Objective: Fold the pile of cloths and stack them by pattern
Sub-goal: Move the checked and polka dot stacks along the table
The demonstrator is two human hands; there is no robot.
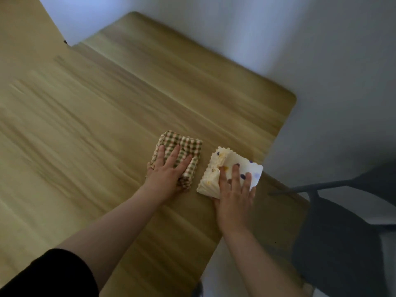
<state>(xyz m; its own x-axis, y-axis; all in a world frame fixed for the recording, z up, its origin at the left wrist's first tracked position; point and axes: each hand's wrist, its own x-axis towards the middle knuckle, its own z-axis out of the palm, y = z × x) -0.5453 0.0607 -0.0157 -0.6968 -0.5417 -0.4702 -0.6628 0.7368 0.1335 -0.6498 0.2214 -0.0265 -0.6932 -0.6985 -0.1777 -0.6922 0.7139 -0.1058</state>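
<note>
Pressing the checked stack (pixel 188 144): left hand (pixel 169 172), fingers straight. Right hand (pixel 235 189) (fingers spread) lies flat on the dotted stack (pixel 233 158).

Wooden table (pixel 107 108), seemingly grey chair (pixel 334 239).
</note>
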